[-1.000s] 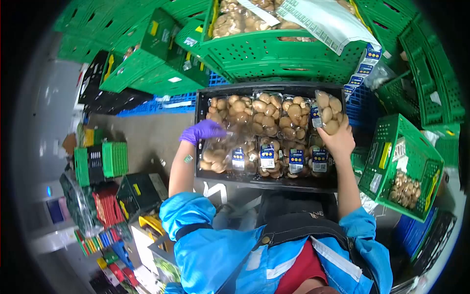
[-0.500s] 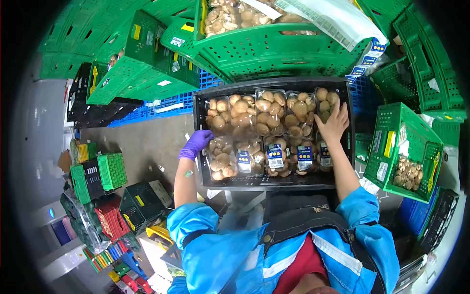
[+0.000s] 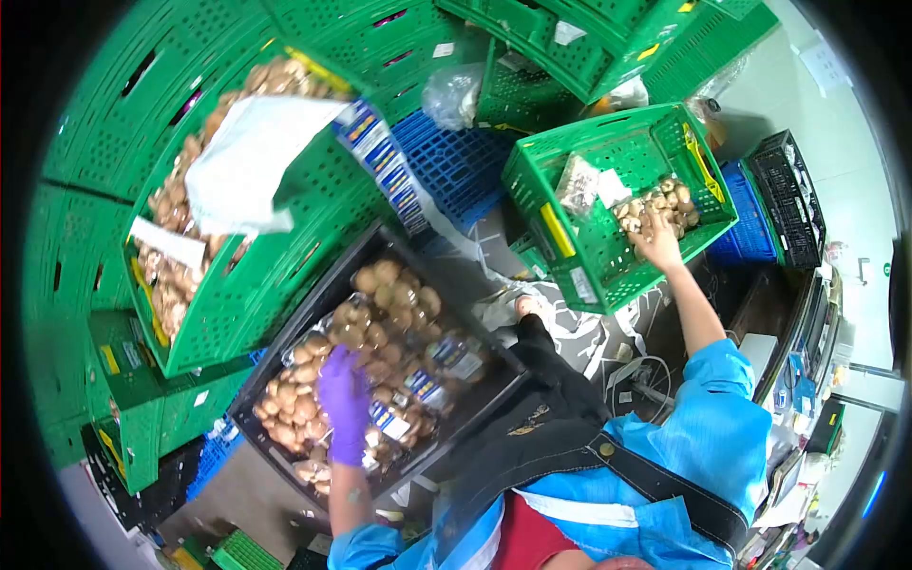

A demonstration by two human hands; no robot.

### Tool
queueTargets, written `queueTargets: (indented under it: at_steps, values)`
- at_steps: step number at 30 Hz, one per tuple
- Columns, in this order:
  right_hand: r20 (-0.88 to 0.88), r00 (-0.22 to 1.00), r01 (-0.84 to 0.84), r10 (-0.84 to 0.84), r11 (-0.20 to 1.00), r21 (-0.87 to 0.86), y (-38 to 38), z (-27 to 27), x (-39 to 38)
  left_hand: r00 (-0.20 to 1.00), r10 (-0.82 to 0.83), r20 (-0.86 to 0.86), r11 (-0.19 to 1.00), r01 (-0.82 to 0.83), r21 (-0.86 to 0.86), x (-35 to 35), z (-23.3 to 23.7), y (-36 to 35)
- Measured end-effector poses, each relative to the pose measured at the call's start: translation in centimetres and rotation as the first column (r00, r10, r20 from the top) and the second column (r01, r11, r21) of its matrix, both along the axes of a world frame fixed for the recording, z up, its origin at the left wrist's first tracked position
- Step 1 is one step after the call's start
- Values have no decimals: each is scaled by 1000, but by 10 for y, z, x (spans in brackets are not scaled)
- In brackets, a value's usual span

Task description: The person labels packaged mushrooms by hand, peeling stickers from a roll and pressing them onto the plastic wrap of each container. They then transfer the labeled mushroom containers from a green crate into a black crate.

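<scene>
My left hand (image 3: pixel 344 404), in a purple glove, is over clear packs of brown mushrooms (image 3: pixel 380 332) in a black crate (image 3: pixel 271 372). Its fingers look stretched out on or just above the packs, slightly smeared by motion. Several packs carry blue-and-white labels (image 3: pixel 425 388). My bare right hand (image 3: pixel 658 245) reaches into a green crate (image 3: pixel 560 285) on the right. Its fingertips touch a heap of loose mushrooms (image 3: pixel 670 202), with the fingers apart. In that same crate lie a clear pack of mushrooms (image 3: pixel 577 185) and a white slip (image 3: pixel 612 189).
A large green crate (image 3: pixel 237 294) filled with mushroom packs stands at the left, a white sheet (image 3: pixel 252 157) over it. A strip of blue labels (image 3: pixel 385 166) hangs from it. Blue pallets (image 3: pixel 446 161) lie behind. Loose white strips (image 3: pixel 589 332) litter the floor.
The view has swung to the right. My right hand has left the packs in the black crate for the loose mushrooms. My left hand has moved from the crate's left edge onto the packs.
</scene>
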State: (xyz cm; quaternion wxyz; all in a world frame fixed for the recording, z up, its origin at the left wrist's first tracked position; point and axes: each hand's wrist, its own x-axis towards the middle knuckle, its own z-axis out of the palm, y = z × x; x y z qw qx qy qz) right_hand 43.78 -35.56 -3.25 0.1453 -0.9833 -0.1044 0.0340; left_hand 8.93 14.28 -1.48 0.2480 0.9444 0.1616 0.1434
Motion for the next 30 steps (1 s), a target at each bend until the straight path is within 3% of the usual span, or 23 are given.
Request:
queueTargets:
  at_steps: [1, 2, 3, 4, 7, 9, 10, 12, 13, 15, 16, 17, 19, 21, 22, 23, 24, 25, 26, 27, 28, 30]
  values:
    - [-75, 997, -32, 22, 991, -128, -24, 0, 19, 999, -14, -45, 991, 8, -137, 44, 0, -35]
    - [-96, 995, 6, -23, 986, -170, -56, -19, 43, 954, -271, 131, 961, 276, -26, 92, 7, -64]
    - [-114, 991, 40, -65, 976, -213, -87, -45, 67, 919, -355, 170, 932, 362, -13, 134, 9, -103]
    - [-159, 986, 1, -46, 963, -269, -108, -61, 87, 879, -431, 205, 873, 463, -154, 180, 9, -142]
    - [-177, 984, -87, 13, 904, -419, -131, -86, 132, 736, -667, 119, 699, 673, -244, 291, -21, -262]
    - [-157, 961, -272, 227, 872, -406, -151, -118, 166, 762, -648, 2, 749, 638, -177, 359, -54, -329]
    - [-221, 947, -302, 232, 877, -373, -159, -129, 183, 759, -651, -4, 746, 640, -184, 391, -72, -345]
    - [-296, 931, -320, 211, 864, -389, -149, -128, 209, 863, -360, -354, 927, 287, -242, 444, -110, -373]
    - [-304, 928, -324, 213, 865, -384, -158, -140, 223, 861, -358, -362, 928, 284, -243, 456, -133, -384]
    - [-315, 920, -362, 232, 811, -459, -170, -165, 253, 903, -266, -338, 960, 281, -4, 473, -173, -398]
    - [-323, 924, -345, 203, 807, -480, -176, -172, 264, 815, -521, -255, 833, 420, -359, 479, -174, -402]
    - [-326, 921, -353, 213, 809, -470, -176, -169, 273, 817, -512, -264, 840, 412, -353, 481, -181, -414]
    - [-523, 848, -372, 82, 795, -479, -178, -160, 283, 691, -649, -319, 753, 523, -400, 480, -189, -457]
    - [-536, 827, -447, 169, 777, -444, -186, -166, 286, 834, -435, -340, 866, 284, -412, 474, -234, -497]
    - [-569, 796, -503, 208, 749, -430, -180, -144, 283, 808, -457, -372, 847, 267, -460, 482, -226, -501]
    - [-637, 763, -479, 112, 760, -440, -174, -130, 288, 791, -448, -417, 840, 213, -499, 487, -218, -498]
    - [-646, 743, -518, 176, 762, -388, -167, -119, 285, 813, -471, -341, 784, 209, -584, 489, -236, -498]
    - [-545, 795, -466, 267, 843, -268, -179, -129, 272, 755, -465, -462, 763, 77, -642, 495, -225, -493]
    - [-648, 713, -566, 267, 765, -308, -174, -127, 275, 734, -537, -416, 681, 86, -728, 493, -221, -482]
    - [-677, 658, -664, 330, 678, -315, -179, -136, 273, 751, -530, -393, 779, 249, -575, 490, -224, -488]
    - [-605, 659, -699, 447, 660, -274, -200, -150, 271, 752, -550, -363, 763, 274, -586, 485, -233, -496]
    - [-505, 693, -641, 514, 760, -107, -229, -177, 265, 682, -596, -424, 724, 228, -651, 483, -221, -493]
